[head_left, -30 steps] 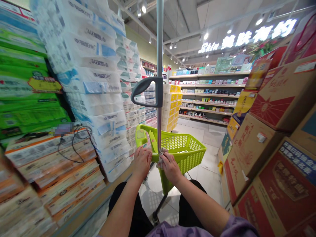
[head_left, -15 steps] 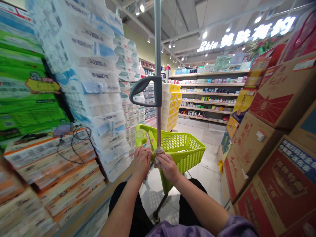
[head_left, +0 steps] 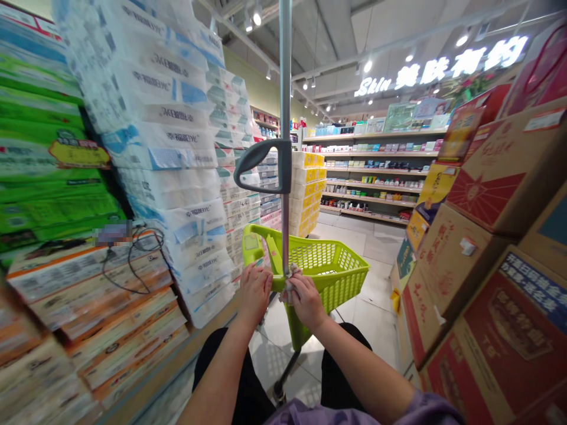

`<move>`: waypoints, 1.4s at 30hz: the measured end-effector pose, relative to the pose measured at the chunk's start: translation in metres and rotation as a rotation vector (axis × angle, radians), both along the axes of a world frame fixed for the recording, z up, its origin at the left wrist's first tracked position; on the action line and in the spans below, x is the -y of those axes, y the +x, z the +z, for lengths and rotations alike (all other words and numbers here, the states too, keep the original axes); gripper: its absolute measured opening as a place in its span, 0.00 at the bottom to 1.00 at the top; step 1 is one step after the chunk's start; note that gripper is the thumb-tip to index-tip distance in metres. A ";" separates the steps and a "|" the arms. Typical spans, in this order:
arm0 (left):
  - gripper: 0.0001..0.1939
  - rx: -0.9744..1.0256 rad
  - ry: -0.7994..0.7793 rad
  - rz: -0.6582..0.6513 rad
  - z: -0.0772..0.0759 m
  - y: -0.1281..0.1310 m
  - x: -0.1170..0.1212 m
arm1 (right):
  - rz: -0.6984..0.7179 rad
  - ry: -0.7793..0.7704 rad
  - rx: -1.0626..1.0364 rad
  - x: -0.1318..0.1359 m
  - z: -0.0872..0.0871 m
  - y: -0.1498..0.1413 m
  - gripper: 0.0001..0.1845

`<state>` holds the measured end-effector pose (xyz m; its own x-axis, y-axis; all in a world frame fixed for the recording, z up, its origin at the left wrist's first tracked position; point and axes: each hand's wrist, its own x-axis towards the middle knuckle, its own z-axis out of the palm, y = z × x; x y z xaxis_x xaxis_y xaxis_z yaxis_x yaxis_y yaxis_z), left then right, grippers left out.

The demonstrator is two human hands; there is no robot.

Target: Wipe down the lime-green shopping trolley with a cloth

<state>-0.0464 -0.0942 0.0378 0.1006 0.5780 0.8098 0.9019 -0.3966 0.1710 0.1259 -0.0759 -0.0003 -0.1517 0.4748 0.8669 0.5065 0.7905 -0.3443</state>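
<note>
- I look out over a shop aisle, its pale tiled floor running from near the knees towards lit wall shelves at the far end, with a glowing sign above them on the right.
- Along the left, white wrapped packs rise in a tall stack, with green packs nearer on the far left and orange-and-white packs below; a dark cable lies over the latter.
- On the right I have cardboard boxes piled up, red and brown, and farther off, near the middle, a yellow-and-white stack.
- Between my knees sits a lime-green basket with openwork walls, a wheel showing under it.
- A metal pole stands upright at the basket's near end, with a grey handle on it, looped to the left.
- My left hand is at the basket's near rim, left of the pole, fingers bent; I cannot tell whether it grips.
- My right hand is closed, fingers pinching a crumpled, pale cloth, which seems to touch the pole's base at the rim.
</note>
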 end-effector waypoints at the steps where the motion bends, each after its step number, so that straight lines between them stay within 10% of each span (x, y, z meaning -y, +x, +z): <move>1: 0.14 0.004 0.001 0.000 0.000 0.000 0.000 | -0.007 -0.008 -0.003 0.001 0.001 -0.001 0.14; 20: 0.15 0.026 -0.006 -0.002 -0.003 -0.001 -0.003 | -0.107 -0.189 0.140 -0.020 -0.023 0.013 0.23; 29: 0.13 0.014 -0.012 0.005 -0.005 -0.002 -0.003 | -0.281 -0.272 0.203 -0.048 -0.058 0.065 0.22; 42: 0.13 0.014 -0.009 0.006 -0.008 -0.005 -0.006 | -0.080 -0.281 0.158 -0.035 -0.023 0.029 0.21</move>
<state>-0.0510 -0.0881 0.0300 0.0860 0.5861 0.8057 0.9018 -0.3895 0.1871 0.1549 -0.0406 -0.0230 -0.2266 0.7082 0.6687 0.6276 0.6312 -0.4558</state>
